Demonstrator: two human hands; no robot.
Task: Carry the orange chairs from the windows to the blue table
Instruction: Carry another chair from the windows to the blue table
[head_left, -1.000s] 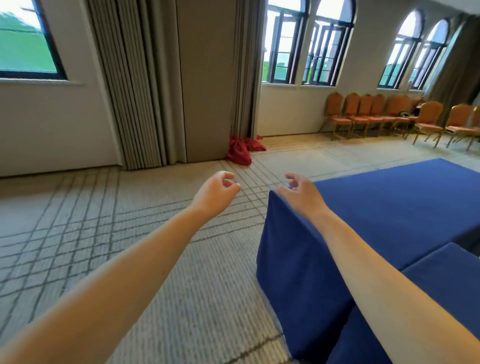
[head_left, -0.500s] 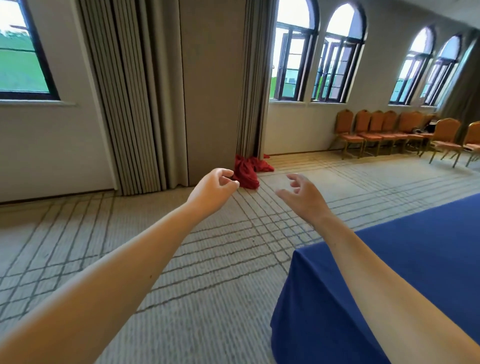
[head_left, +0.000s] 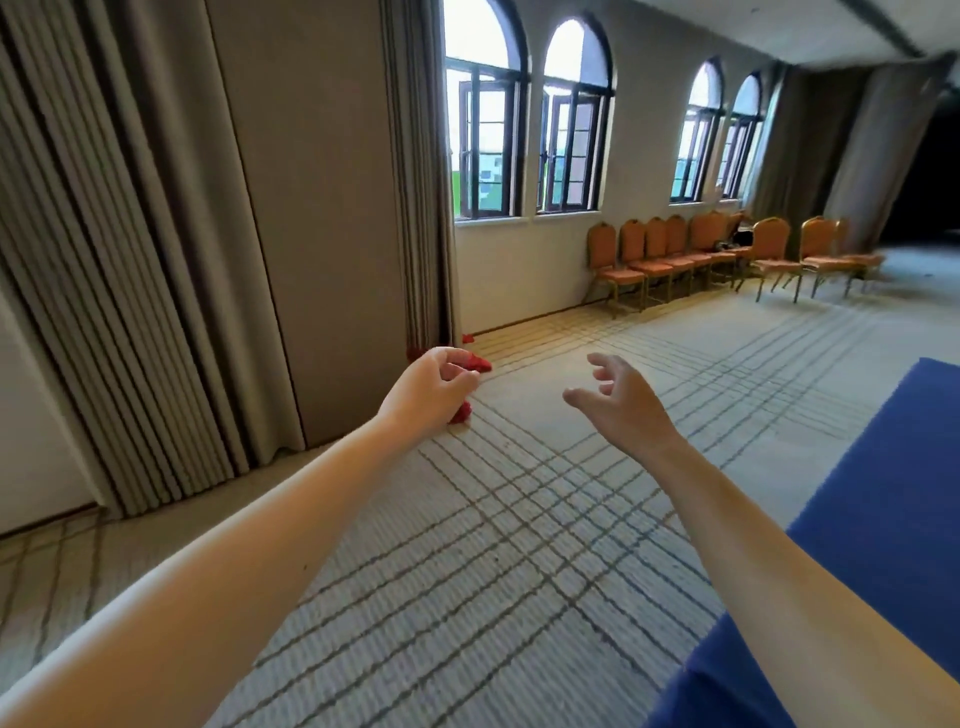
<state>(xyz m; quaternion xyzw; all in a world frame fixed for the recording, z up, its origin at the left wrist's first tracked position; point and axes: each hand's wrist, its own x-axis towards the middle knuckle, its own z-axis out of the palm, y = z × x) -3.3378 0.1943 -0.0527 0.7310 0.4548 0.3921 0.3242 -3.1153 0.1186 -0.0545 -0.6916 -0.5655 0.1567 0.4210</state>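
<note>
Room: large hall, pale carpet (head_left: 519, 519) with a dark grid pattern, running to the far wall.

Curtains (head_left: 130, 260): grey, pleated, full height, at left.

Windows (head_left: 524, 130): arched, dark-framed, in pairs along the far wall.

Blue desk (head_left: 883, 519): cloth-covered, lower right, just beside the right forearm. No chair stands at it in view.

Orange chairs (head_left: 670, 254): a close row against the wall under the windows, seats facing into the room, with a few more standing loose further right. The row's long axis runs along the wall and recedes to the right. All lie well apart from both hands, ahead and to the right. The nearest chair (head_left: 615, 260) is the left end of the row.

Left hand (head_left: 431, 387): stretched forward, fingers loosely curled, thumb near forefinger, holding nothing.

Right hand (head_left: 623, 402): stretched forward, fingers spread and relaxed, holding nothing. It sits on the chairs' side and is the nearer of the two.

Red cloth (head_left: 475, 362): heaped on the floor at the curtain foot, partly hidden behind the left hand.

Judgement: carrying not yet begun; next comes a walk forward and rightward to the row's left end.
</note>
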